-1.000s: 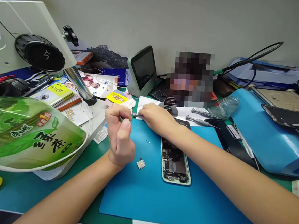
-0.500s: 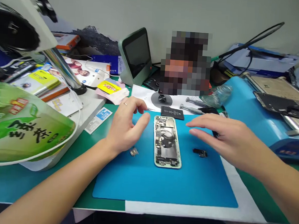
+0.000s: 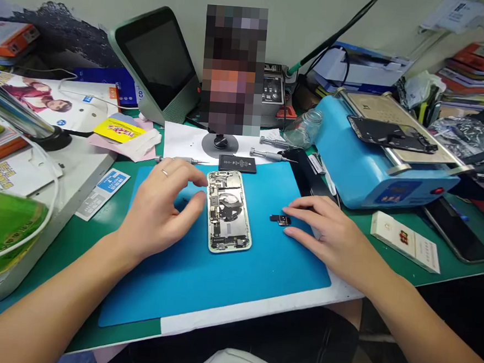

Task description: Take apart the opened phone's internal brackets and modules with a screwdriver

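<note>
An opened phone (image 3: 228, 211) with its insides showing lies in the middle of a blue work mat (image 3: 235, 280). My left hand (image 3: 163, 203) rests on the mat just left of the phone, fingers loosely spread, thumb close to the phone's edge, a ring on one finger. My right hand (image 3: 325, 234) lies flat on the mat's right side, fingertips touching a small black part (image 3: 279, 219). A black battery (image 3: 237, 163) lies past the phone's top end. A thin screwdriver (image 3: 177, 160) lies behind my left hand.
A blue heating machine (image 3: 372, 157) with a phone screen on it stands at the right. Two screwdrivers (image 3: 271, 150), a glass jar (image 3: 306, 128), a grey speaker screen (image 3: 157, 65), a cigarette pack (image 3: 406, 241), a dark phone (image 3: 456, 229) and a green-labelled lamp ring (image 3: 2, 231) surround the mat.
The view has swung right and down. My left hand opened and settled beside the phone. My right hand left the screwdriver at the back and came down onto the small black part.
</note>
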Available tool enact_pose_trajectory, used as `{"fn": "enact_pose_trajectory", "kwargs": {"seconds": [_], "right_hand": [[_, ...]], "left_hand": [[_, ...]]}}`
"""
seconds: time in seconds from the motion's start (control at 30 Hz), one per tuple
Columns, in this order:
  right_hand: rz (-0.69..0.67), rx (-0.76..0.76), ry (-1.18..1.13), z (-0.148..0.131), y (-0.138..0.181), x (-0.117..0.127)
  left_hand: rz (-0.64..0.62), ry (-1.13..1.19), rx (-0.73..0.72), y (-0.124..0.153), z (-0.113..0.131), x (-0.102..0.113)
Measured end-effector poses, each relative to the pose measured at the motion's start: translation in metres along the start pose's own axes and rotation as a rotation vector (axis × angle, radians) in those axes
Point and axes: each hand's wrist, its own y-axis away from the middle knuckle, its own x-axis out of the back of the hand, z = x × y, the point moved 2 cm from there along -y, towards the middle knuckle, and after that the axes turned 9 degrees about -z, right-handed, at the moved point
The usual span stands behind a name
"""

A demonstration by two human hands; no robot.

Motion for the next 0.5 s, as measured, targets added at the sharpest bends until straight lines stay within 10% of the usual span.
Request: {"fn": "enact_pose_trajectory", "kwargs": {"seconds": [0.5], "right_hand": [[0.121,0.074,0.048,-0.0078,-0.0007,-0.0079]], "left_hand": [[0.008,0.014,0.002,0.0005,-0.0006,-0.0013]]}}
